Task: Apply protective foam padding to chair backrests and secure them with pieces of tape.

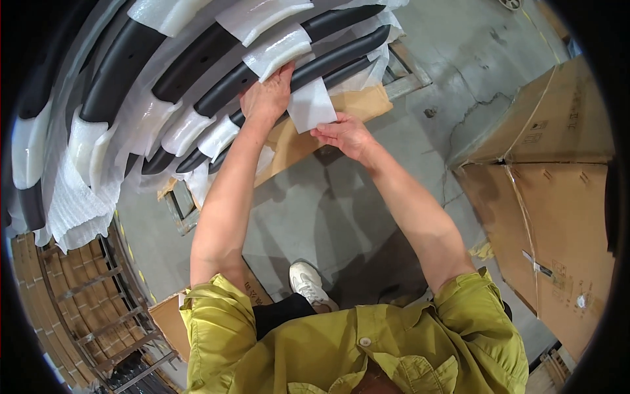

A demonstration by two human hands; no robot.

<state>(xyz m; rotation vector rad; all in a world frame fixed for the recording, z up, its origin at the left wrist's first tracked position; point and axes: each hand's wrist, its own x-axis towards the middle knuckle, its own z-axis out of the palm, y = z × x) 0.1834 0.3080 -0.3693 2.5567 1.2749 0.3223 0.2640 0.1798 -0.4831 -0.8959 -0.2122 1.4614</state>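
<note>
Several long, black curved bars (343,57) lie stacked side by side at the upper left, with white foam wraps (279,49) around parts of them. Among these bars is my left hand (266,98), its fingers drawn together beside one foam wrap. The bars partly hide its fingertips, so what they hold cannot be made out. A flat white foam sheet (312,106) hangs over the near side of one bar. My right hand (346,136) pinches the sheet's lower right corner between thumb and fingers.
Brown cardboard (289,154) lies under the bars, on a metal frame (408,82). Large cartons (551,223) stand at the right. A rack (98,282) with stacked brown material is at the lower left. My white shoe (305,282) is on the grey floor (420,131).
</note>
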